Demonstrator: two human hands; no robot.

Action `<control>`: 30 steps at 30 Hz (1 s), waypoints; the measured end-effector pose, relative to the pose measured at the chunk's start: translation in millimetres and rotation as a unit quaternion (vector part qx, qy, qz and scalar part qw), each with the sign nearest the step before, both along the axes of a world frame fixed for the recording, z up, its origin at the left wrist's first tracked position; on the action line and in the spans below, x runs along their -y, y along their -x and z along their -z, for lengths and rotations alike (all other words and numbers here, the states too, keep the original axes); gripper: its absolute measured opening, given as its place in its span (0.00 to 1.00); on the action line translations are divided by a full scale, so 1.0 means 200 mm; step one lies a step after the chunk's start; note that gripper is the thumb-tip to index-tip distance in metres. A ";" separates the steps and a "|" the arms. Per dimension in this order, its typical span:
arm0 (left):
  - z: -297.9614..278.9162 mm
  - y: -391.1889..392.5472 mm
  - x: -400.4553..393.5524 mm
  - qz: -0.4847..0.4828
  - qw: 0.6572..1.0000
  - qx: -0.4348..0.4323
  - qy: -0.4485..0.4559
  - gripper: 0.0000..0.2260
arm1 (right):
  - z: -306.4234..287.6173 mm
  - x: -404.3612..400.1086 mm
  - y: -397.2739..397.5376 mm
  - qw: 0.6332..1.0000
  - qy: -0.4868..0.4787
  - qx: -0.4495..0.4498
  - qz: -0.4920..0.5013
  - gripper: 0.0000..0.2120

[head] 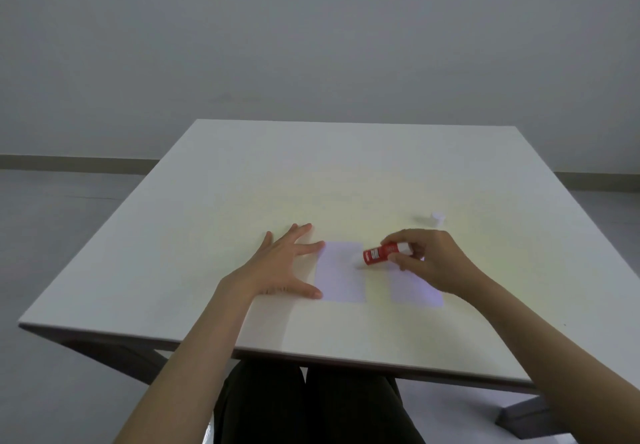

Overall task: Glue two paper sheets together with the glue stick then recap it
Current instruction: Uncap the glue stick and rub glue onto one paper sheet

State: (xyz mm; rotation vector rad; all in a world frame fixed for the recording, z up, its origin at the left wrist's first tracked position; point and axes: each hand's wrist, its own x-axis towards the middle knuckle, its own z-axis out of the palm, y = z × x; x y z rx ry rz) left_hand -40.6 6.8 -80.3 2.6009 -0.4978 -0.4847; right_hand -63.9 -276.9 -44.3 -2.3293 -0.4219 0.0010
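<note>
Red glue stick (378,253) pinched in our right hand (427,260), uncapped, its end over the right edge of the left paper sheet (341,274).

Thin paper looks light and floppy, so we judge it will slide or wrinkle under the glue unless pinned; our left hand (277,263) lies flat with fingers spread, fingertips touching that sheet's left edge. The stick is small, stiff and smooth, best gripped mid-barrel, as our thumb and fingertips do now. A second sheet (415,287) lies partly under our right hand; the white cap (437,217) stands apart on the table (242,184).
</note>
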 end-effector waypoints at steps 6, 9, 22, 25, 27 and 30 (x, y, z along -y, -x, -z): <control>0.00 0.00 0.00 -0.002 1.000 0.011 -0.003 0.44 | 0.01 -0.13 -0.03 0.998 -0.001 0.050 0.049 0.09; 0.00 0.00 0.00 -0.002 1.000 0.019 -0.008 0.44 | 0.02 -0.19 0.01 0.999 0.015 0.039 -0.016 0.09; 0.02 -0.01 -0.01 -0.004 1.000 0.025 -0.001 0.43 | 0.06 -0.26 -0.02 0.999 0.017 0.030 -0.015 0.10; 0.03 -0.01 -0.01 -0.005 1.000 0.025 -0.001 0.43 | 0.05 -0.24 -0.02 1.000 0.013 0.026 0.003 0.11; 0.02 -0.01 -0.01 -0.007 1.000 0.023 0.002 0.43 | 0.04 -0.21 -0.02 0.999 -0.001 0.023 0.043 0.10; 0.02 0.00 -0.01 -0.009 1.000 0.018 0.017 0.43 | 0.04 -0.15 0.02 0.999 0.001 0.016 0.048 0.10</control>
